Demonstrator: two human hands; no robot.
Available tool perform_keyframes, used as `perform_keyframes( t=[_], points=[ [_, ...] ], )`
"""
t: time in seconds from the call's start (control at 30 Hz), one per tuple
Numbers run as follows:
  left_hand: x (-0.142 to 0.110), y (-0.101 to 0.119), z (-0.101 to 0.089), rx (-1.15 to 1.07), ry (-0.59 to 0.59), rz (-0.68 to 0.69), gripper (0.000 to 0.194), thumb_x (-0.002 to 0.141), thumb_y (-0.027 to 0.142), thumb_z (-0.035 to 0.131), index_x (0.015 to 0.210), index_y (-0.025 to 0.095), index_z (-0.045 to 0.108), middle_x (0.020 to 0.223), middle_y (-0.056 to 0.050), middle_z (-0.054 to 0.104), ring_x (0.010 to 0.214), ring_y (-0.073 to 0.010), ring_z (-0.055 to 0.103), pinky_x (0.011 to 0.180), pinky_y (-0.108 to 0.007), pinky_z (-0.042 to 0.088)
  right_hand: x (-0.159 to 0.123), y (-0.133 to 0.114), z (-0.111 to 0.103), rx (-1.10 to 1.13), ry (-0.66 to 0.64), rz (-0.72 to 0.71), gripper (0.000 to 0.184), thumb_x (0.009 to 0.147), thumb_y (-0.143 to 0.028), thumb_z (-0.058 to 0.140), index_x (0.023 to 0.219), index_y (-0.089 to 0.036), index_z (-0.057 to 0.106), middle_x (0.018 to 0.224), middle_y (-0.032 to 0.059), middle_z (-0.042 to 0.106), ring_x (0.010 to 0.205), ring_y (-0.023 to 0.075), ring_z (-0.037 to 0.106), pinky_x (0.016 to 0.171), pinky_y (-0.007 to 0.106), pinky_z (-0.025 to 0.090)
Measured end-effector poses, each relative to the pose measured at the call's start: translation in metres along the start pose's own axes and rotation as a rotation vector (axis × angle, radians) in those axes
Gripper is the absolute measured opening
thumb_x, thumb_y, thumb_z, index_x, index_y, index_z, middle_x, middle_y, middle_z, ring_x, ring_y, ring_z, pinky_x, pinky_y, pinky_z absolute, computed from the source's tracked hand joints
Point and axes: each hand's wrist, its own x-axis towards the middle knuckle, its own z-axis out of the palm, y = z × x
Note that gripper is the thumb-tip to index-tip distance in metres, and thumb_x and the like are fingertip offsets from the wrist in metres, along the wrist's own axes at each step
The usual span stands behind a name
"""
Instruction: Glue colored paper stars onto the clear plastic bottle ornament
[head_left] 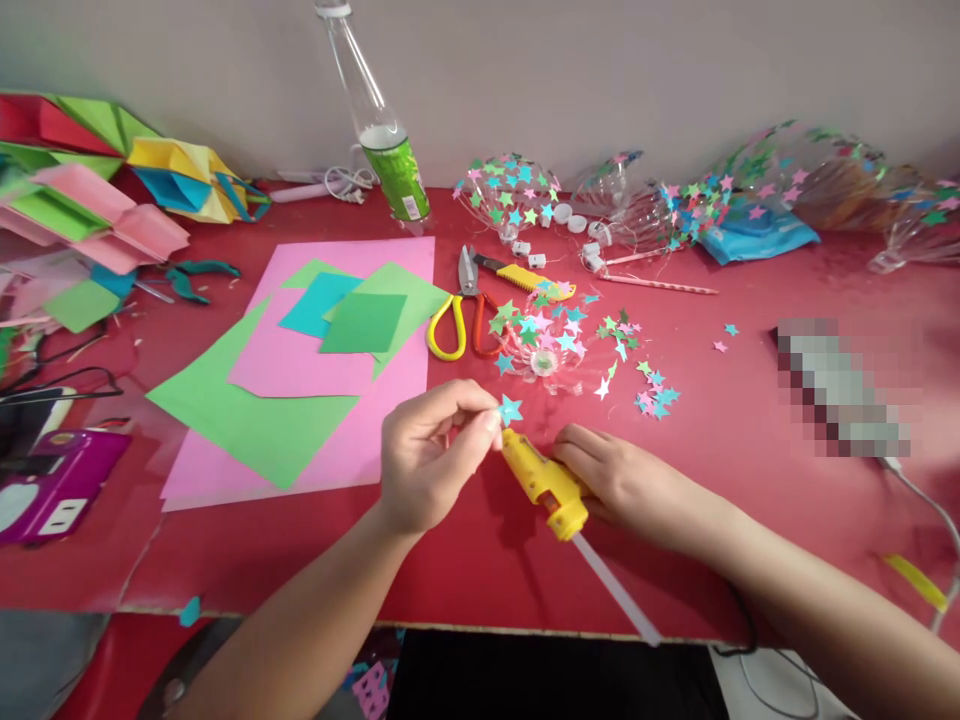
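Note:
Between thumb and forefinger, my left hand [439, 455] pinches a blue paper star [511, 409]. My right hand [619, 475] is wrapped round a yellow hot glue gun [541, 482], whose tip comes up close to the star; whether they touch I cannot tell. A clear glue stick [616, 588] sticks out of the gun's rear toward the table edge. Just beyond the hands sits a clear plastic piece with splayed strips [544, 362], dotted with coloured stars. Loose paper stars [657, 392] lie to its right.
Pink and green paper sheets [300, 420] lie to the left. Scissors [466, 300] and a yellow cutter [534, 280] rest beyond the hands. A bottle [395, 165] and star-covered plastic pieces [510, 190] stand along the wall. Folded paper shapes [82, 205] fill the far left; a pixelated object [840, 385] lies right.

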Motion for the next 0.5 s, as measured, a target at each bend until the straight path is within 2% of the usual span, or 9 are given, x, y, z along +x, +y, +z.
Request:
perform_keyframes(
  t=[0.1,0.2,0.3,0.37,0.43,0.5],
  points=[
    [-0.002,0.003,0.008,-0.108,-0.114,-0.240,0.014,0.085,0.019,0.057,0.073,0.020,0.062,0.052,0.003,0.053,0.038,-0.0061,0.038,0.035,-0.021,0.029,0.001,0.006,0.005,-0.061,0.007,0.021,0.030,0.083,-0.016,0.058,0.113,-0.012,0.055,0.103,0.0107,0.059,0.087,0.0203,0.060,0.075,0.036,0.055],
    [0.000,0.005,0.015,-0.242,-0.194,-0.470,0.016,0.082,0.024,0.056,0.068,0.021,0.060,0.043,0.005,0.043,0.035,-0.0065,0.032,0.032,-0.021,0.020,0.000,0.006,0.000,-0.134,0.074,-0.016,0.024,0.084,-0.025,0.058,0.105,-0.014,0.058,0.100,0.0102,0.061,0.084,0.0201,0.059,0.070,0.036,0.053],
    [0.002,0.004,0.021,-0.328,-0.226,-0.639,0.015,0.078,0.027,0.056,0.065,0.020,0.058,0.040,0.006,0.040,0.034,-0.0059,0.028,0.031,-0.019,0.015,-0.003,0.001,-0.008,-0.208,0.313,-0.101,0.008,0.086,-0.019,0.054,0.093,-0.016,0.058,0.084,0.0055,0.063,0.072,0.0159,0.057,0.059,0.029,0.047],
    [0.003,0.003,0.024,-0.367,-0.236,-0.718,0.014,0.076,0.028,0.057,0.065,0.020,0.058,0.039,0.006,0.040,0.033,-0.0051,0.024,0.030,-0.019,0.012,-0.006,-0.002,-0.011,-0.234,0.484,-0.136,0.009,0.086,-0.013,0.054,0.094,-0.018,0.056,0.081,0.0032,0.063,0.068,0.0133,0.056,0.057,0.026,0.044],
    [0.002,0.002,0.027,-0.406,-0.249,-0.780,0.013,0.075,0.028,0.058,0.065,0.020,0.058,0.038,0.007,0.040,0.032,-0.0045,0.022,0.029,-0.019,0.010,-0.009,-0.004,-0.012,-0.293,0.562,-0.169,0.015,0.085,-0.011,0.057,0.098,-0.019,0.055,0.082,0.0023,0.063,0.067,0.0124,0.055,0.056,0.026,0.043],
    [0.001,0.002,0.031,-0.443,-0.267,-0.819,0.014,0.076,0.028,0.059,0.064,0.020,0.058,0.038,0.007,0.041,0.031,-0.0041,0.023,0.029,-0.018,0.010,-0.010,-0.004,-0.011,-0.371,0.569,-0.200,0.017,0.085,-0.012,0.058,0.099,-0.020,0.055,0.081,0.0018,0.063,0.066,0.0120,0.054,0.055,0.026,0.042]
  ],
)
